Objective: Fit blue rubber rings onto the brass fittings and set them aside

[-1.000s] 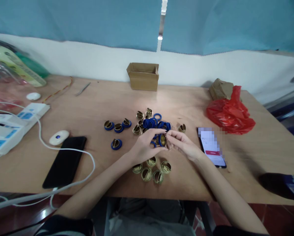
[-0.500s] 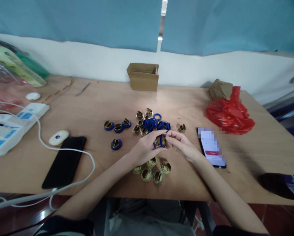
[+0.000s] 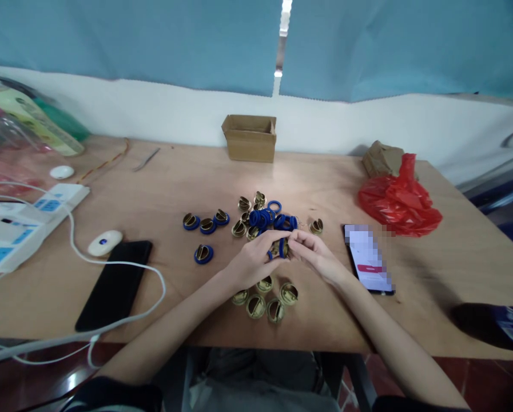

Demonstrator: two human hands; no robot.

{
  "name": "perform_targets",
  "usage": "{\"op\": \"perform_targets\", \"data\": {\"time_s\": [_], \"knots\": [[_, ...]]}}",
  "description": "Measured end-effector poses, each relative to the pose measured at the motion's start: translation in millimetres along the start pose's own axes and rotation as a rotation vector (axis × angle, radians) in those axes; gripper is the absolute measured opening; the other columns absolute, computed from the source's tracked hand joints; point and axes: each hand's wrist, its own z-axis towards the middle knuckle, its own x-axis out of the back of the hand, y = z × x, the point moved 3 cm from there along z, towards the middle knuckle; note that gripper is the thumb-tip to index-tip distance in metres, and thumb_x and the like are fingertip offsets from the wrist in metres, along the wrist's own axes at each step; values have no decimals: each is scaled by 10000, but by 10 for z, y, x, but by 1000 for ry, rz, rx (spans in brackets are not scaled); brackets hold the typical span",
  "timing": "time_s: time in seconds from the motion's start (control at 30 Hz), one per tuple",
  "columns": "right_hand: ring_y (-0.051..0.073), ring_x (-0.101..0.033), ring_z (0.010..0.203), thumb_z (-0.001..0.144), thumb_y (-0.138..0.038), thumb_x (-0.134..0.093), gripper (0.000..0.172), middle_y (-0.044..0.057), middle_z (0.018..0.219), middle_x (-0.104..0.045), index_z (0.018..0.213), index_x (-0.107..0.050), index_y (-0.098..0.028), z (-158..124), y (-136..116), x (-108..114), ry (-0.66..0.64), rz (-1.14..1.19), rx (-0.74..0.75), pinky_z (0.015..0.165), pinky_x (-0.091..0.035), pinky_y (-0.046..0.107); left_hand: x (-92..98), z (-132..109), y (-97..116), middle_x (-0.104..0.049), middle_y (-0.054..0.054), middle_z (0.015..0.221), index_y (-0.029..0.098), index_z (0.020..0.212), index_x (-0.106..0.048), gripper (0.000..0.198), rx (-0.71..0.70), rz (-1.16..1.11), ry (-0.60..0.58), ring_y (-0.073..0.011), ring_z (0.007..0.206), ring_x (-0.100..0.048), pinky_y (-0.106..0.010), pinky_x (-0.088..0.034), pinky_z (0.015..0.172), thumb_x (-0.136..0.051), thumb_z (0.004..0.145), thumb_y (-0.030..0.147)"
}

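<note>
My left hand (image 3: 258,258) holds a brass-coloured round piece with a blue ring (image 3: 283,248) round it. The fingertips of my right hand (image 3: 314,252) pinch the same piece at its right side. Beyond my hands lies a cluster of blue rings (image 3: 262,217) mixed with brass pieces (image 3: 245,204). Several brass pieces (image 3: 256,306) lie on the table nearer to me. To the left are several brass pieces set in blue rings (image 3: 203,253). One brass piece (image 3: 316,226) sits alone just beyond my right hand.
A small cardboard box (image 3: 251,139) stands by the wall. To the right are a lit phone (image 3: 369,260), a red plastic bag (image 3: 400,200) and a dark bottle (image 3: 492,325). On the left lie a black phone (image 3: 114,286), white cables and a power strip (image 3: 61,209).
The view has shifted slightly. Both hands stay together around the piece, with my right fingers shifted a little over its edge.
</note>
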Motion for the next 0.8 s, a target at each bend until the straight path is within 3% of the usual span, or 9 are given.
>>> {"op": "perform_targets", "data": {"time_s": [0.23,0.6,0.8], "knots": [[129,-477,659,907,-493,-666,347,-24,705,-531,762,-518,-215,-20,-59,-36,-9,-84,48,655,-395,281,21,9,31,-718,-75,1147,227,1304,-525,534,-25,3,82,-207,1071,-718,-307,-600,943,-779,837,176],[106,-457,593,864,-544,-709,428,-35,652,-543,717,-487,-209,-6,-56,-32,-17,-90,91,583,-373,251,29,-2,21,-733,-73,1187,221,1287,-561,465,-24,18,57,-197,1096,-719,-304,-587,971,-756,865,208],[51,-303,409,876,-539,-697,400,-96,507,-441,742,-528,-202,-17,-46,-6,38,-54,55,427,-208,216,-15,17,9,-749,-75,1154,203,1328,-545,472,103,-25,-87,-184,952,-743,-277,-592,858,-719,896,278]]}}
